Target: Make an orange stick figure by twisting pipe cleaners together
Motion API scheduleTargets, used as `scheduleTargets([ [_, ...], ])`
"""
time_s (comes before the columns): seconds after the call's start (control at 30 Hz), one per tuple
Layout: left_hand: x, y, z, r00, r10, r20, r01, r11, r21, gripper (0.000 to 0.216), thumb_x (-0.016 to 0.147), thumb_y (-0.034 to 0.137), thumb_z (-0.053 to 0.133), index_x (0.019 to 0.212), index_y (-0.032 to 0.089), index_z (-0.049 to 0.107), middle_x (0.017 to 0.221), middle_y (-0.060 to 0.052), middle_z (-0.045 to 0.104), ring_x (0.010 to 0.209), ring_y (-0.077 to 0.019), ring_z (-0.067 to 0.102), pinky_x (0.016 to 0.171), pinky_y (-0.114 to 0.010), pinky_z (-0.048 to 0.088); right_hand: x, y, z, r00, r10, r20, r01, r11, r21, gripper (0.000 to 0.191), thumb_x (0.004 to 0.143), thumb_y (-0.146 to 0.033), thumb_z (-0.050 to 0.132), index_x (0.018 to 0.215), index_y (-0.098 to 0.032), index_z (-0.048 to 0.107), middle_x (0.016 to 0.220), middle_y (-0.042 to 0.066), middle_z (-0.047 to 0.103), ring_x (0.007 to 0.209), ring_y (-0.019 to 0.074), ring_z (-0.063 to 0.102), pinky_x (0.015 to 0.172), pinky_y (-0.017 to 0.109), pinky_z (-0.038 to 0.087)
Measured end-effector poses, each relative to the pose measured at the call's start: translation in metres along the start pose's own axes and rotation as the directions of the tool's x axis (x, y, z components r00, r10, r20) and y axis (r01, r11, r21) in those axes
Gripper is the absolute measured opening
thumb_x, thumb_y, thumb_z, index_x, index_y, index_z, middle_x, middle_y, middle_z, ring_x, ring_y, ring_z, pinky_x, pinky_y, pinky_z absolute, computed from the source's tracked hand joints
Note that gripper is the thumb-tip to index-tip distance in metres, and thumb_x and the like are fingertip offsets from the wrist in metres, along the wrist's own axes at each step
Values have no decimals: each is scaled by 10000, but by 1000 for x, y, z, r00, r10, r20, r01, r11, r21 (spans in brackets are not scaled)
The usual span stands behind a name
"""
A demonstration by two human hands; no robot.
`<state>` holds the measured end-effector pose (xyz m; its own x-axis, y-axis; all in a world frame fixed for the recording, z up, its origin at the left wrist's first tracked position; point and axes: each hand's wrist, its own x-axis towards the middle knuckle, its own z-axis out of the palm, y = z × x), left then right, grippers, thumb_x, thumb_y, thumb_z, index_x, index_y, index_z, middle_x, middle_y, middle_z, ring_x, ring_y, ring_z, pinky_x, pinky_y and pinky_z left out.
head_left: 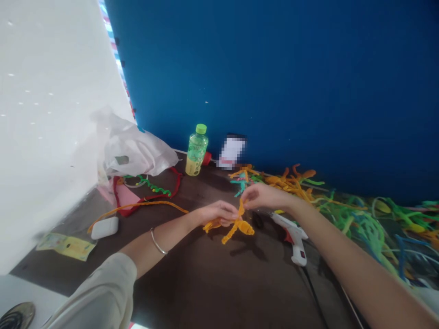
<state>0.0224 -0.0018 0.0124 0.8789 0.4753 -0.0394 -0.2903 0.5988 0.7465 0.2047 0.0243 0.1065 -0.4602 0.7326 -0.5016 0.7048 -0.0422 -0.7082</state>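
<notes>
Over the middle of the dark table, an orange pipe-cleaner figure (244, 227) is held between my two hands. My left hand (220, 212) is closed around its middle, and loops of orange fuzzy stem stick out below the fingers. With thumb and fingertips, my right hand (258, 196) pinches the upper end of the orange stem. Just behind the right hand lies a small teal and orange pipe-cleaner piece (242, 182). A white hot glue gun (295, 240) with a red trigger rests on the table beneath my right forearm.
A green-capped drink bottle (196, 153) stands at the back, near a phone with a blurred screen (232, 151). Coloured pipe cleaners (363, 224) are heaped along the right. On the left are a plastic bag (144, 148), a white case (104, 227) and a yellow paper strip (66, 246).
</notes>
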Motion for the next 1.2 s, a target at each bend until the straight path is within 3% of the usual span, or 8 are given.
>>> scheduleTargets([
  [0.3,-2,4,3,996,-91,-2,91,995,38,209,555,223,731,664,61,655,397,35,409,363,-19,304,410,-196,150,13,-8,5,1000,-1,28,4,994,-109,204,535,-279,647,697,-157,630,704,33,681,684,175,621,613,247,457],
  [0.77,1,3,-2,996,-83,-41,86,992,91,173,535,189,721,649,69,671,443,1,488,356,-18,304,407,-204,127,21,-51,3,995,-24,92,54,938,-341,136,548,-250,644,655,-165,650,648,30,680,637,174,627,549,229,457],
  [1.0,4,-2,-5,987,-75,-141,91,990,105,145,584,174,691,655,59,639,365,64,329,353,-21,267,393,-196,114,17,-65,26,1000,-21,9,23,921,-389,104,547,-182,599,636,-167,650,619,20,668,607,168,620,480,201,430],
  [1.2,7,2,-6,966,-49,-253,67,996,63,120,620,165,660,657,63,609,392,72,307,379,-19,255,389,-180,145,3,-67,23,984,-132,-117,73,909,-409,110,595,-162,556,648,-173,652,628,24,663,612,155,613,543,213,447],
])
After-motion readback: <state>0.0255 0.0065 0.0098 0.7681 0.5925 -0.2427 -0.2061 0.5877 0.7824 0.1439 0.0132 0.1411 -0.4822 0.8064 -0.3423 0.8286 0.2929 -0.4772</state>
